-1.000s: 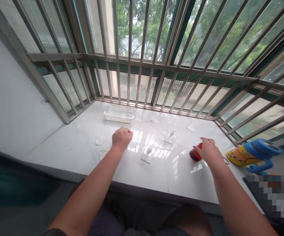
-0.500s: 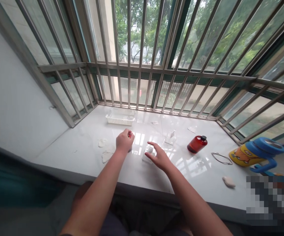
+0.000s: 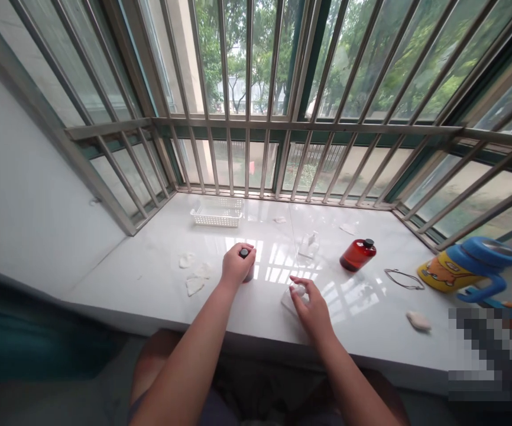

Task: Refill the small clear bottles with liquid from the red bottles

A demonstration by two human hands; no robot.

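Daylight from the barred window (image 3: 256,125) throws bright streaks across the glossy white ledge (image 3: 118,290). On it, near the front edge, the left hand (image 3: 235,266) wraps around a dark-capped bottle (image 3: 244,253), its fingers curled about the upper part. Just to the right, the right hand (image 3: 311,305) has thumb and fingers closed around the top of a clear bottle (image 3: 288,303); how hard they press, I cannot tell. Another clear bottle (image 3: 308,247) stands behind, a red bottle (image 3: 356,258) further right, and scraps of tissue (image 3: 194,285) lie left of the left hand. That top-only hold could let the clear bottle tip or slip on the slick ledge, and a sideways swing of the right forearm might knock the red bottle over.
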